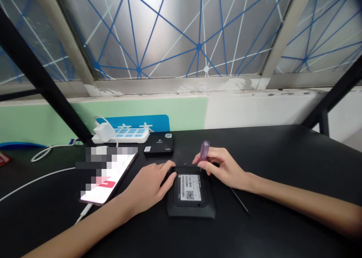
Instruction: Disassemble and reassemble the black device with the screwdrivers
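Observation:
A black box-shaped electronic device (192, 211) lies on the desk with a white barcode label (190, 188) facing up. My left hand (154, 180) grips its upper left corner, thumb on the top face and fingers at the far edge. My right hand (222, 163) is closed around a screwdriver (204, 151) with a clear purple handle. The screwdriver stands nearly upright, its tip at the device's far right corner; whether it sits in a screw is too small to tell. A small screw (185, 164) lies just beyond the device.
A thin dark rod (240, 202) lies right of the device. Behind stands another black box (158, 144) beside a white power strip (131, 136) with a charger (104, 132). At left, a lit phone (104, 190) has a white cable (85, 212). A wall and windows bound the desk.

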The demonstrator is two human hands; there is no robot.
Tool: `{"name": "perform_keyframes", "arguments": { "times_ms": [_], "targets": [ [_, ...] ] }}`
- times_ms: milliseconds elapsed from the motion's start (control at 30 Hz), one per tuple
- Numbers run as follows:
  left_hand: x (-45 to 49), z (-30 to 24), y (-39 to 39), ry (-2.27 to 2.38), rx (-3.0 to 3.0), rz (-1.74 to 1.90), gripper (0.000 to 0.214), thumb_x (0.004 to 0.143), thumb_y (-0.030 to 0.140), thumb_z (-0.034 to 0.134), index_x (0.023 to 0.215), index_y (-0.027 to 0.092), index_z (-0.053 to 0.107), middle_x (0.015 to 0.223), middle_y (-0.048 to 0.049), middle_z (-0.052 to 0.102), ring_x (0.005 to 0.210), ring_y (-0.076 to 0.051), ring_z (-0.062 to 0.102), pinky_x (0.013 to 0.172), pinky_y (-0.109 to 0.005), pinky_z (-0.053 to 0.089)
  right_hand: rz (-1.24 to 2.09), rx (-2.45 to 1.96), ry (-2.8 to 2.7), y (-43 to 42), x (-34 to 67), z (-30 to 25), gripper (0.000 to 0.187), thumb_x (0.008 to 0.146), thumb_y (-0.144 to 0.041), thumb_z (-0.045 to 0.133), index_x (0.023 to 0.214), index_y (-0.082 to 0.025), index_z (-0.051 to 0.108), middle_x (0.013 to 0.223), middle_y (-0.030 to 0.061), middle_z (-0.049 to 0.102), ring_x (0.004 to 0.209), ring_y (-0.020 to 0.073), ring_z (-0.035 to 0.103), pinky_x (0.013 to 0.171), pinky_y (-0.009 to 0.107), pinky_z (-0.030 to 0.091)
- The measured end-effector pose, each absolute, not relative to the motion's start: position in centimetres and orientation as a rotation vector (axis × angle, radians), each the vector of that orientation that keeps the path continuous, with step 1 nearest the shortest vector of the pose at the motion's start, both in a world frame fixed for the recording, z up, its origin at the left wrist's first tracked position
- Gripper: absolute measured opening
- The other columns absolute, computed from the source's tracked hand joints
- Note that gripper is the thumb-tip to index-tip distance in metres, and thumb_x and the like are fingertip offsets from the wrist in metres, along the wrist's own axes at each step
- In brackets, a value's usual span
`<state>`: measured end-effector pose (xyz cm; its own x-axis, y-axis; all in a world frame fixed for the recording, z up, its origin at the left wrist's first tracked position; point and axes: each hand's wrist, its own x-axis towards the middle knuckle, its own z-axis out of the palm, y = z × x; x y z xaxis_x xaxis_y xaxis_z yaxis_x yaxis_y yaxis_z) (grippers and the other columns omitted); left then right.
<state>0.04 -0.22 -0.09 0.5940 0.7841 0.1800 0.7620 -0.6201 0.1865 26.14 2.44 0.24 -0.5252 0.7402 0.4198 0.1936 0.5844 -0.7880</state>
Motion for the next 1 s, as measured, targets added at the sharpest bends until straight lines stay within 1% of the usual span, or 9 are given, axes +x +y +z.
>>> {"name": "perform_keyframes", "arguments": {
  "times_ms": [67,200,333,433,567,700,867,1000],
  "targets": [
    [0.1,-0.2,-0.2,1.329,2.736,0.382,0.028,0.104,0.036,0.031,0.118,0.022,0.051,0.09,-0.0041,0.068,0.078,-0.022,0.066,0.07,-0.034,0.048,0.894,-0.723,-2.027,2.5,26.1,0.1,0.022,0.095,-0.033,0.058,0.096,-0.015,0.07,0.093,0.0074,0.067,0.065,0.0122,0.057,0.058,0.026,0.05],
    [0.2,-0.4,-0.2,1.36,2.751,0.398,0.028,0.104,0.034,0.03,0.119,0.021,0.05,0.087,-0.004,0.069,0.078,-0.022,0.067,0.068,-0.032,0.048,0.791,-0.706,-2.043,2.7,26.1,0.0,0.02,0.094,-0.032,0.059,0.098,-0.017,0.072,0.091,0.0068,0.069,0.074,0.0156,0.06,0.067,0.029,0.051],
    [0.1,-0.6,-0.1,1.375,2.758,0.421,0.029,0.104,0.034,0.03,0.12,0.02,0.05,0.082,-0.0031,0.068,0.075,-0.022,0.067,0.066,-0.031,0.047,0.749,-0.747,-2.006,2.9,26.0,-0.2,0.02,0.092,-0.034,0.063,0.097,-0.017,0.073,0.094,0.0073,0.071,0.082,0.0188,0.064,0.074,0.033,0.052],
    [0.0,-0.6,-0.1,1.371,2.75,0.406,0.028,0.104,0.034,0.029,0.12,0.021,0.049,0.084,-0.0034,0.068,0.076,-0.023,0.068,0.067,-0.032,0.047,0.771,-0.82,-1.909,3.1,25.9,-0.5,0.023,0.086,-0.038,0.07,0.094,-0.017,0.071,0.087,0.0058,0.07,0.077,0.0185,0.063,0.072,0.033,0.052],
    [-0.1,-0.3,-0.1,1.343,2.705,0.375,0.028,0.104,0.035,0.03,0.121,0.022,0.048,0.088,-0.0039,0.068,0.079,-0.023,0.068,0.069,-0.033,0.048,0.831,-0.826,-1.78,3.1,25.8,-1.1,0.024,0.081,-0.038,0.074,0.085,-0.017,0.064,0.079,0.0035,0.066,0.07,0.0159,0.06,0.069,0.032,0.051],
    [-0.1,-0.1,0.0,1.333,2.678,0.374,0.029,0.104,0.036,0.031,0.122,0.022,0.049,0.09,-0.0046,0.069,0.08,-0.024,0.068,0.07,-0.034,0.049,0.877,-0.806,-1.767,3.0,25.7,-1.5,0.022,0.084,-0.037,0.071,0.088,-0.017,0.063,0.083,0.0047,0.066,0.073,0.0162,0.061,0.072,0.033,0.051],
    [-0.1,0.0,-0.1,1.323,2.675,0.394,0.03,0.104,0.036,0.031,0.122,0.022,0.051,0.089,-0.0047,0.069,0.079,-0.023,0.068,0.069,-0.032,0.049,0.896,-0.796,-1.803,2.7,25.7,-1.2,0.021,0.089,-0.037,0.065,0.092,-0.016,0.066,0.079,0.0047,0.067,0.073,0.0168,0.062,0.072,0.033,0.05],
    [-0.1,0.2,-0.1,1.338,2.676,0.363,0.031,0.104,0.036,0.031,0.122,0.022,0.05,0.09,-0.0055,0.069,0.081,-0.024,0.068,0.07,-0.034,0.05,0.876,-0.777,-1.842,2.5,25.8,-1.0,0.021,0.092,-0.035,0.06,0.097,-0.015,0.066,0.079,0.0047,0.067,0.075,0.0166,0.062,0.073,0.032,0.049]
  ]
}}
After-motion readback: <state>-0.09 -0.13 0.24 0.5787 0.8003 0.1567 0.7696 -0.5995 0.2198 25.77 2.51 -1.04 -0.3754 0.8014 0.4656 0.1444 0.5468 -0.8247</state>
